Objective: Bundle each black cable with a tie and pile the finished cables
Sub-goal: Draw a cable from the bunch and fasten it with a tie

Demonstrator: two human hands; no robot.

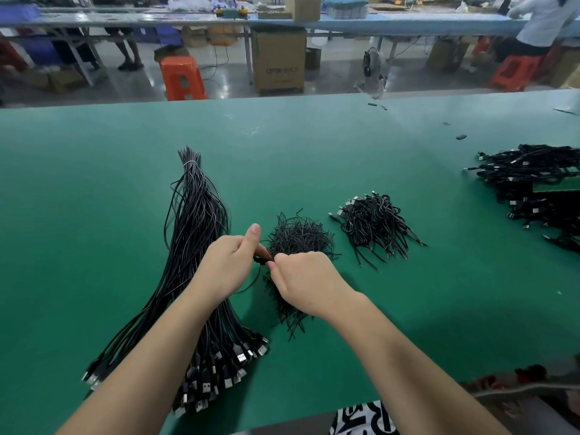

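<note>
What the left hand (226, 265) and right hand (303, 279) pinch between them is mostly hidden by the fingers: only a small dark bit of black cable (261, 259) shows, held just above the loose heap of ties (296, 238), and whether a tie is already round it cannot be made out. The long sheaf of unbundled cables (196, 221) runs under the left forearm on the green table (94, 171), while the finished pile (375, 224) lies to the right, with a larger heap (533, 183) cut off by the right edge
</note>
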